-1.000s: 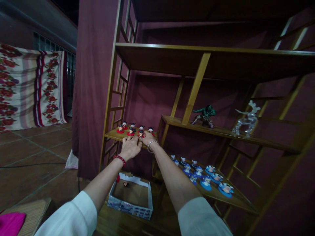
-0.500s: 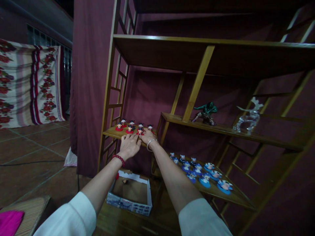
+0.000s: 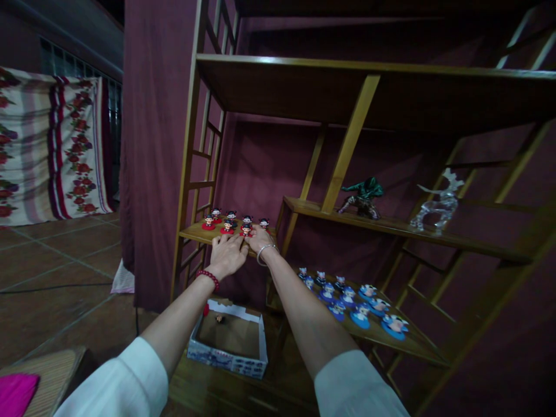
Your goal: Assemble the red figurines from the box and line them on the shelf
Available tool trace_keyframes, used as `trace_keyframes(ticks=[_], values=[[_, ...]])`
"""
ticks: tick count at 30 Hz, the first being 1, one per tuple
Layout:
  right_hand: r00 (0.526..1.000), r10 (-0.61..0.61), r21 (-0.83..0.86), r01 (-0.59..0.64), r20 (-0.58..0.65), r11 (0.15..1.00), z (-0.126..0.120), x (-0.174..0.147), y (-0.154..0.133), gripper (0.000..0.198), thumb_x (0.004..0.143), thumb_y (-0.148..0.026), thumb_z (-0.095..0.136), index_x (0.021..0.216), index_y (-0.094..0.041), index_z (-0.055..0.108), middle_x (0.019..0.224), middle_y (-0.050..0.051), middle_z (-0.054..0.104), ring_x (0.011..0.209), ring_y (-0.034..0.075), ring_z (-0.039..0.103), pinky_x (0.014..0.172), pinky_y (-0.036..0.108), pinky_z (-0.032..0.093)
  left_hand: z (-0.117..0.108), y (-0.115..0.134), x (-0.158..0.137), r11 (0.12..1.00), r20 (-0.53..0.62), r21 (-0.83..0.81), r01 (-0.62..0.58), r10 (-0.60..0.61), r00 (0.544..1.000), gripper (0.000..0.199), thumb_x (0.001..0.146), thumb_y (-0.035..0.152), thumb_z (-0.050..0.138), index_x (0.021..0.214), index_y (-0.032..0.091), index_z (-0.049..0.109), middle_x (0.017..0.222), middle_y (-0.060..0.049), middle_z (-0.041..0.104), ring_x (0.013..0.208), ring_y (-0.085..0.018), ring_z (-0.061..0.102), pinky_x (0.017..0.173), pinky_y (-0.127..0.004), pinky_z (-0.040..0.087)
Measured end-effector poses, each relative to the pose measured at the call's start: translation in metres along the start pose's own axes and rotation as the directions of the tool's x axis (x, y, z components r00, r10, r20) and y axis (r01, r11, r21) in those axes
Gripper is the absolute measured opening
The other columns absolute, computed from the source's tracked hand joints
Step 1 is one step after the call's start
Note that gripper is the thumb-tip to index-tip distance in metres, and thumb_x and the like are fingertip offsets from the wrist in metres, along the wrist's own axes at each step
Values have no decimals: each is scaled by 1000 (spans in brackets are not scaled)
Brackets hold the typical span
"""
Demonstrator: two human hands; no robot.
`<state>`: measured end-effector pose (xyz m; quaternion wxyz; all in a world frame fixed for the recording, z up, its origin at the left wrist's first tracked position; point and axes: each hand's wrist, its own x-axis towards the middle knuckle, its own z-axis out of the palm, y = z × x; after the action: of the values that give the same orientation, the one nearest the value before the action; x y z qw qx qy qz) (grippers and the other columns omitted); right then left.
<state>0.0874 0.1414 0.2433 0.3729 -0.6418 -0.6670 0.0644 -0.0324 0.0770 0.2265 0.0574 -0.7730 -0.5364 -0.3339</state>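
Note:
Small red-based figurines (image 3: pixel 227 227) with dark hair stand in two rows on the upper left shelf (image 3: pixel 195 233). My left hand (image 3: pixel 228 256), with a red bead bracelet at its wrist, reaches to the front edge of that shelf. Its fingers are stretched out just below the front row, with nothing seen in them. My right hand (image 3: pixel 262 238), wearing a silver bangle, is closed at the right-hand front figurine (image 3: pixel 246 230), its fingertips against the side of it. Part of that figurine's base is hidden by the fingers.
An open cardboard box (image 3: pixel 226 360) below holds a small figurine (image 3: pixel 219 318) and a red piece. Blue-based figurines (image 3: pixel 360 315) fill the lower right shelf. A green-caped statuette (image 3: pixel 364 197) and a clear deer (image 3: pixel 438 202) stand higher up. A purple curtain (image 3: pixel 158 156) hangs left.
The view has shifted very slightly. Both hands stay at the front of the upper left shelf, with almost no movement, and the figurines keep their places.

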Motion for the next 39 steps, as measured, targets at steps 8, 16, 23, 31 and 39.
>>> trace_keyframes(ticks=[8,16,23,31,39], values=[[1000,-1,-60,2,1,998,-1,-2,-2,25,69,-21,58,94,-23,59,88,2,67,81,14,61,69,21,44,0,1,1,1000,12,-24,0,0,1000,38,84,36,29,112,25,53,123,0,54,109,-23,41,89,-41,26],[1000,18,-121,-17,10,993,-6,-6,-6,25,71,-25,58,96,-23,59,93,3,67,84,15,61,72,23,44,-1,3,3,1000,28,-8,17,-16,999,37,83,34,29,110,23,53,120,-1,56,109,-24,41,89,-42,27],[1000,23,-135,-22,6,991,-8,-10,-8,29,71,-28,58,100,-23,57,97,4,66,90,16,60,76,25,44,4,4,-5,999,-92,37,-20,23,996,38,86,33,28,111,21,53,116,-5,57,107,-23,42,90,-42,27],[1000,5,-165,-4,6,986,-13,-17,-12,28,72,-26,55,101,-22,56,101,4,65,96,17,59,81,25,43,4,1,-6,997,-88,55,-50,54,995,41,87,36,26,114,20,52,119,-4,55,109,-23,42,92,-40,27],[1000,-2,-145,5,19,989,-13,-16,-11,30,71,-24,55,101,-21,55,99,4,66,97,17,59,83,26,43,5,-1,-7,997,-93,60,-58,63,994,42,87,37,26,114,20,53,121,-4,55,110,-22,41,92,-40,28]])
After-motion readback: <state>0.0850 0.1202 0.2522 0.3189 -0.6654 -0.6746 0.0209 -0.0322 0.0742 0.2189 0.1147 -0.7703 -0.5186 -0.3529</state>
